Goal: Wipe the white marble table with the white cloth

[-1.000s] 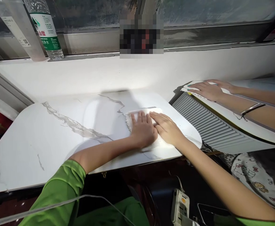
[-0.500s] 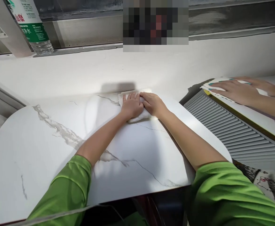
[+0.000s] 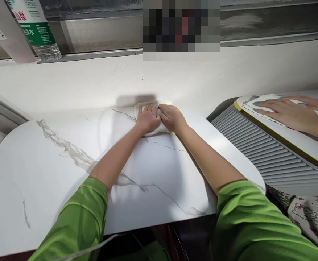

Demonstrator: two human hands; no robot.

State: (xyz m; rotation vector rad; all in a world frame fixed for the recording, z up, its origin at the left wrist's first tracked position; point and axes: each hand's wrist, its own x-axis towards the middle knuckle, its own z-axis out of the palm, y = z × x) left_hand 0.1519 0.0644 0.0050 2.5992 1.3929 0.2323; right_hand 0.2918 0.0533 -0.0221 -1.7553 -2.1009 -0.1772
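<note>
The left hand and right hand lie side by side on a white cloth, which rests at the far edge of the surface, somewhat right of that edge's middle. Each grip is spread flat, fingers stretched out over the cloth, neither closed round it. Beyond the far left corner, 2 containers stand next to each other on the window ledge: a tall translucent container with a white label, and a clear bottle with a green and white label. I cannot tell what either holds. Past the surface's right edge, another person's 2 hands rest flat on a second cloth, atop a ribbed-sided stand.
</note>
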